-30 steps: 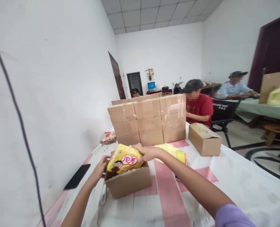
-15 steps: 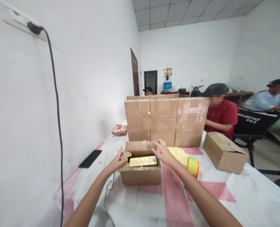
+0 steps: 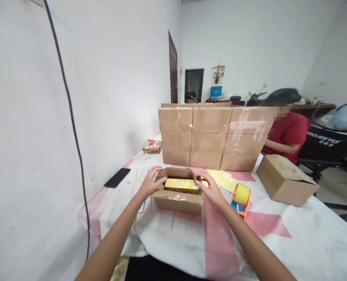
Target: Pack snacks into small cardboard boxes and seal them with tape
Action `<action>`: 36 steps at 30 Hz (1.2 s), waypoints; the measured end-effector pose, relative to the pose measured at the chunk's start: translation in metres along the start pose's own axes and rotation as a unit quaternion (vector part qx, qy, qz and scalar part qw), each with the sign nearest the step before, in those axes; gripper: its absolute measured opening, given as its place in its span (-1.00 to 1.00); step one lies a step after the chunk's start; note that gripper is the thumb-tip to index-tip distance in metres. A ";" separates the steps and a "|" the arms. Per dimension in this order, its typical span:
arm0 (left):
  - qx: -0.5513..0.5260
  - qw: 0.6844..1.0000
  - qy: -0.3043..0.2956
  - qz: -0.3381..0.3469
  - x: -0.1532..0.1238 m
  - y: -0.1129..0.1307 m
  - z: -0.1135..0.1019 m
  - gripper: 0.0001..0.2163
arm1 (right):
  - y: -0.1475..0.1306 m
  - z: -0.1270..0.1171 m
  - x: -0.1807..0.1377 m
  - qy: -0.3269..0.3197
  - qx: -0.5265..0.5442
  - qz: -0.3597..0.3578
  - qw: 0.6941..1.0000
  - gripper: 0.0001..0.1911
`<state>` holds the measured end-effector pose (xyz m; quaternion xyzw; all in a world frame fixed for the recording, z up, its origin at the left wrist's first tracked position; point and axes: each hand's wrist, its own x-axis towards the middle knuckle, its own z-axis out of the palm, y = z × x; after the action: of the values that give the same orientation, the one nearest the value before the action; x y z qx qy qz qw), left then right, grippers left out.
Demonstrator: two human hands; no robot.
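Observation:
A small open cardboard box (image 3: 177, 205) stands on the cloth in front of me, its front flap folded outward and its torn rear edge raised. Inside lies a yellow printed carton (image 3: 181, 184). My left hand (image 3: 149, 183) grips the box's left side, thumb over the rim near the carton. On the opposite side, my right hand (image 3: 211, 189) is closed on the right edge, with its thumb beside the carton's right end. Parts of both side walls are hidden by my fingers.
Behind the box rises a wall of stacked, taped cartons (image 3: 210, 138). To the right are a yellow tape roll in an orange-and-blue dispenser (image 3: 242, 195) and a closed carton (image 3: 287, 179). A black phone (image 3: 117, 178) lies left. A person in red (image 3: 290, 134) sits beyond.
My view has tilted down. The front flap now folds outward, and the rear flap no longer stands tall. Both hands have moved onto the box's side edges.

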<state>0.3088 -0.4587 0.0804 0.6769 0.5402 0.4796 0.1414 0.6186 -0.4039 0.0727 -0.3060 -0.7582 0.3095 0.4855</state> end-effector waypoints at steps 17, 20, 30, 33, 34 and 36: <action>0.089 0.981 -0.143 0.095 0.034 -0.010 -0.032 -0.64 | -0.004 -0.030 0.025 -0.199 -0.113 -0.073 0.971 -0.58; 0.070 0.979 -0.154 0.109 0.013 -0.010 -0.043 -0.60 | -0.005 -0.041 0.003 -0.202 -0.124 -0.049 0.970 -0.54; 0.112 0.990 0.036 0.072 -0.019 0.023 -0.021 -0.62 | 0.000 -0.017 -0.050 -0.113 -0.121 -0.055 0.985 -0.11; 0.195 0.974 0.113 0.012 -0.006 0.032 0.004 -0.64 | -0.001 -0.009 -0.072 -0.007 -0.133 -0.043 0.990 -0.20; 0.226 0.969 0.100 -0.004 -0.001 0.034 0.010 -0.61 | -0.003 -0.011 -0.081 0.044 -0.151 -0.044 0.987 -0.26; 0.287 0.956 0.044 -0.025 0.006 0.037 0.016 -0.51 | -0.005 -0.023 -0.101 0.172 -0.199 -0.050 0.963 -0.40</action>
<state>0.3435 -0.4622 0.1014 0.6532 0.6780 0.3296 -0.0709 0.6739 -0.4804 0.0294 -0.4071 -0.7237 0.0705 0.5527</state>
